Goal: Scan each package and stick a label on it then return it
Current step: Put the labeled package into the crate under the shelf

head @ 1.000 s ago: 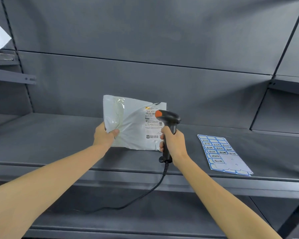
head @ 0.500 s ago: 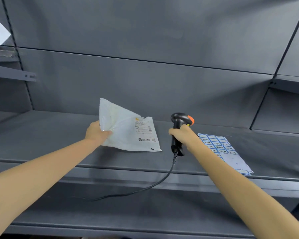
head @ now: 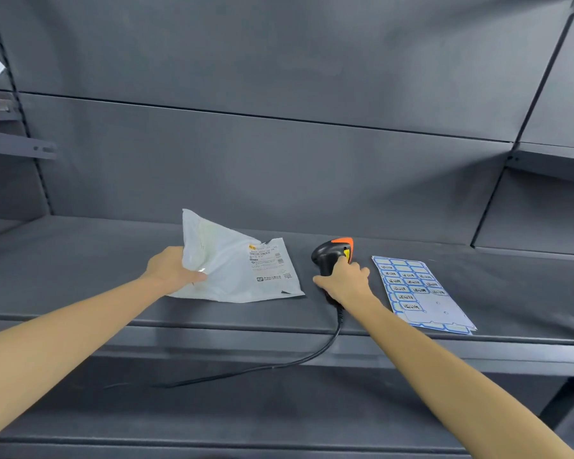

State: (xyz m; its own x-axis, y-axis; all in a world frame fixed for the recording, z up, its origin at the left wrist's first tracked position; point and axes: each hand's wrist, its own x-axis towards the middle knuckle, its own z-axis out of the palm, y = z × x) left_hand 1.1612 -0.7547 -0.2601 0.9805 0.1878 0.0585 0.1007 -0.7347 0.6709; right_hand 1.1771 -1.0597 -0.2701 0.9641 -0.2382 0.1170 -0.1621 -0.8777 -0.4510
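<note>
My left hand point(head: 171, 272) pinches the white plastic mailer bag point(head: 236, 273); my right hand point(head: 345, 282) grips the black orange-tipped handheld scanner point(head: 332, 260) just right of it. Risk: the cable point(head: 279, 366) snags and drags the scanner onto the blue-bordered label sheet point(head: 418, 293).

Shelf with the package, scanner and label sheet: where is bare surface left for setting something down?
The shelf is bare left of the left hand and package, and right of the label sheet. The middle is crowded: only narrow gaps separate package, scanner in the right hand, and sheet.
</note>
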